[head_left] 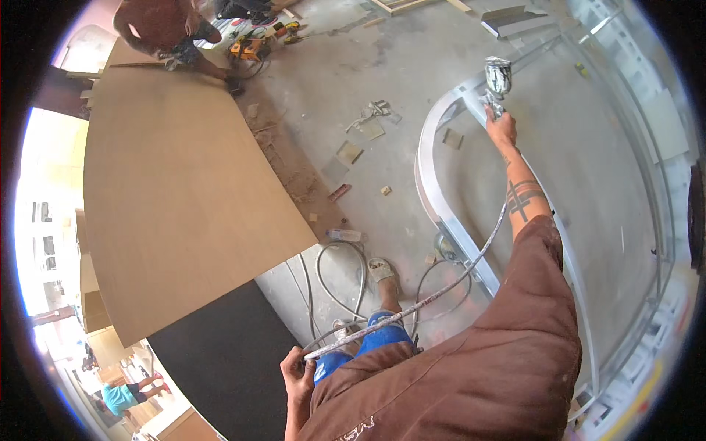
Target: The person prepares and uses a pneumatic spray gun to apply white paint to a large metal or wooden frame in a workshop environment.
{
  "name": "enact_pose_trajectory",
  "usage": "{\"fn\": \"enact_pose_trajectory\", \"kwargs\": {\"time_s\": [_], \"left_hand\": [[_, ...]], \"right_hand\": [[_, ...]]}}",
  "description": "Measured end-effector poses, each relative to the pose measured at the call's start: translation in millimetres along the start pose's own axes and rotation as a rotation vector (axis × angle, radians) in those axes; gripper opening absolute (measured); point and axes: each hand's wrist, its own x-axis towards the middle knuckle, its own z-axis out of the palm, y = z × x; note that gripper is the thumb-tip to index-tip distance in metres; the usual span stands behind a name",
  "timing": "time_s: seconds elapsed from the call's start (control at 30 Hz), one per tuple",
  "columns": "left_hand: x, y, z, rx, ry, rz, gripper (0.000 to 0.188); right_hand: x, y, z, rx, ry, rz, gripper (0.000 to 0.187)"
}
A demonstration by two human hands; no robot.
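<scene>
My right hand (502, 128), on an outstretched arm, is closed around the handle of a spray gun (498, 77) with a shiny metal cup on top. The gun is over the far corner of a white curved frame (428, 151), which has a rounded end and long straight sides. From the right arm a paint-spattered air hose (441, 295) runs down across my body. Low in front of me, my left hand (296, 373) is closed on that hose near my blue shorts. Where the hose meets the gun is hidden by my hand and arm.
A large wooden sheet (184, 191) fills the left, with a black panel (228, 360) below it. Hose loops (364, 275) and a plastic bottle (343, 235) lie near my feet. Beyond are floor scraps, a yellow power tool (250, 49) and another person (158, 26). A farther person (121, 397) is lower left.
</scene>
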Motion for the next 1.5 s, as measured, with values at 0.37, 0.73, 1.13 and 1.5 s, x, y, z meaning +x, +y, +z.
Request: {"fn": "enact_pose_trajectory", "kwargs": {"time_s": [0.37,0.73,1.13,1.5], "left_hand": [[3.1,7.4,23.8,0.173,-0.153,0.197,0.031],[-97.9,-6.2,68.0,0.236,-0.114,0.337,0.026],[-249.2,-28.1,144.3,0.215,-0.076,0.385,0.017],[-305.9,-8.5,226.2,0.268,-0.026,0.308,0.017]], "right_hand": [[-100.1,57.2,-50.7,-0.082,-0.457,-0.361,0.047],[-204.6,190.1,-148.0,-0.078,-0.534,-0.695,0.036],[-253.7,295.1,-195.2,0.129,-0.597,-0.937,0.032],[-207.9,291.0,-151.6,0.031,-0.536,-0.974,0.026]]}}
